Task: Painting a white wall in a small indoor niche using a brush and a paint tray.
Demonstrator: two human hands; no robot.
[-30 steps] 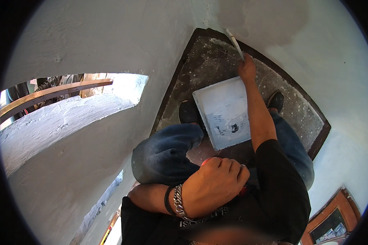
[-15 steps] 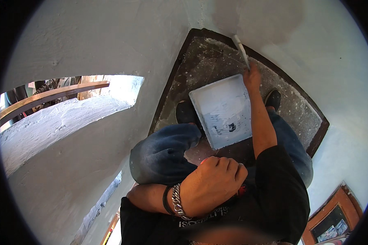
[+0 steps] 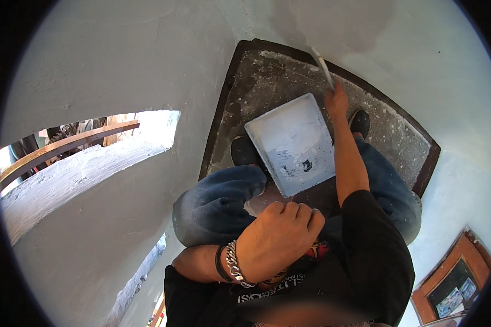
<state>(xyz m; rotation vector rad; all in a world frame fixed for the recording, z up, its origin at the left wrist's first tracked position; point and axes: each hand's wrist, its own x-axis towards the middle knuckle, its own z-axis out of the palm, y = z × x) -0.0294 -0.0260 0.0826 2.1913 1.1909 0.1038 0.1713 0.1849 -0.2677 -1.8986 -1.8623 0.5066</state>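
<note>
Right grip (image 3: pixel 337 101) pinching a brush (image 3: pixel 322 67), arm outstretched; left grip (image 3: pixel 278 240) fisted.

We have the tray (image 3: pixel 292 143) on the floor (image 3: pixel 387 128) between our shoes, brush (image 3: pixel 323 67) beyond it at the wall (image 3: pixel 147 60), window (image 3: pixel 87 147) left.

head cam, steep downward, fisheye, close
</note>
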